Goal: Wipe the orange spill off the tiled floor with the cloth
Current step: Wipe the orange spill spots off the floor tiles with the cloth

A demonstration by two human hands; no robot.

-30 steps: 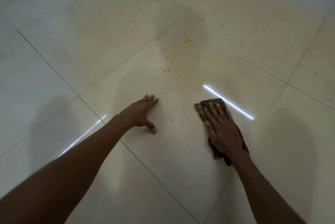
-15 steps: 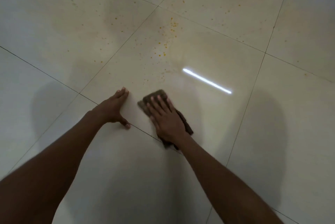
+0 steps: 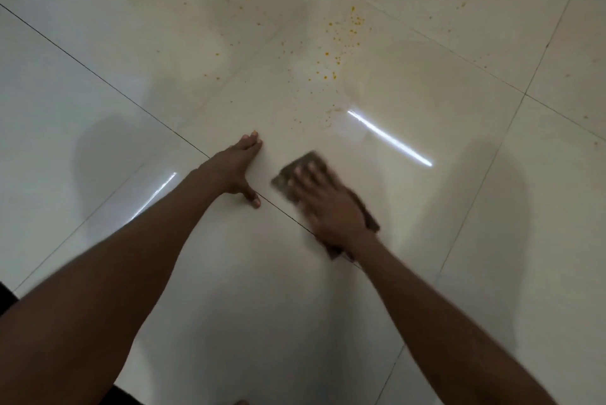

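Cloth (image 3: 303, 171), dark and folded flat, is pressed to the tiled floor (image 3: 442, 208) under the right hand (image 3: 331, 204), so that it can be pushed along and soak things up. The fingers (image 3: 308, 175) are laid straight and a little spread on top of it, probably so the push goes over more of the cloth. The hand is blurred, so the thumb cannot be told. The orange spill (image 3: 341, 40) is seen as little dots farther ahead, well apart from the cloth and not yet reached. The left hand (image 3: 237, 168) is laid flat beside the cloth, fingers together and thumb out, likely to hold the body up.
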